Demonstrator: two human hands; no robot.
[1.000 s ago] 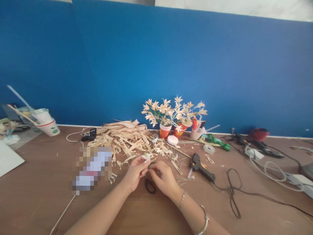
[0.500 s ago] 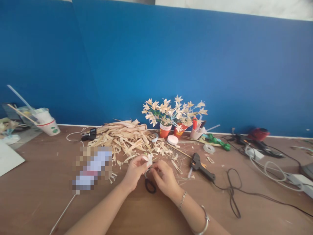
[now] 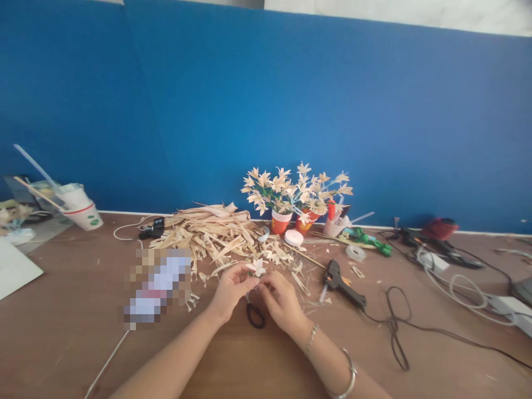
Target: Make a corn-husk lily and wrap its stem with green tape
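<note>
A small pale husk flower (image 3: 257,267) stands up between my two hands, its petals spread. My left hand (image 3: 234,289) is closed in a pinch at its base, where a bit of green shows. Close beside it, the fingertips of my right hand (image 3: 281,298) are pinched together just below the petals; whatever lies between them is too small to make out. Under my hands lies a pair of scissors, of which the black handle loop (image 3: 255,316) shows. Behind is a heap of dry husk strips (image 3: 216,233), with cut pieces scattered nearby.
Red paper cups (image 3: 280,223) hold finished flowers. To my right lie a black glue gun (image 3: 343,285) with its cord, a clear tape roll (image 3: 355,253) and green tape (image 3: 372,241). A white round roll (image 3: 293,238) sits mid-table. A blurred-out object (image 3: 158,285) with a cable lies left.
The flower has turned and shifted slightly right, so its petals now spread above the fingertips of both hands. Both hands have stayed almost in place.
</note>
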